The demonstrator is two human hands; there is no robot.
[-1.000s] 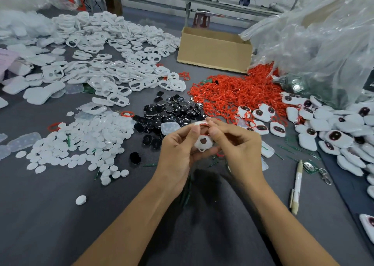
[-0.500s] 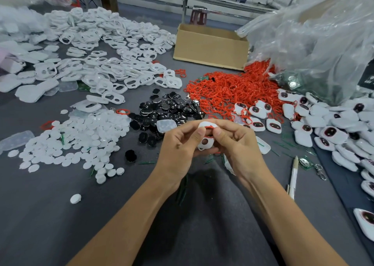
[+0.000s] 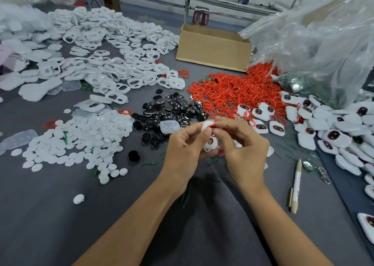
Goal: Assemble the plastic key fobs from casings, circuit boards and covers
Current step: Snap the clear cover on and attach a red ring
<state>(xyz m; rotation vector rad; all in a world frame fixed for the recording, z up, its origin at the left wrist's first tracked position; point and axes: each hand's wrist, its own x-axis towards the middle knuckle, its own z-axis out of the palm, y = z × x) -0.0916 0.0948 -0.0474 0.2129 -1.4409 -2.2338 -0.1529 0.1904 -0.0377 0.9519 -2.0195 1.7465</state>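
Head view, hands: left hand pinches the white casing; right hand pinches a red ring at its top.
Casing place: frame centre, between both hands, above the table.
Handling: likely light, stiff and slick; best gripped by the side edges.
Counts: one casing held; one cardboard box at 12 o'clock; one pen at 4 o'clock; heaps uncountable.

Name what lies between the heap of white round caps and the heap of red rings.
A heap of glossy black pieces lies between the white caps and the red rings, in the head view.
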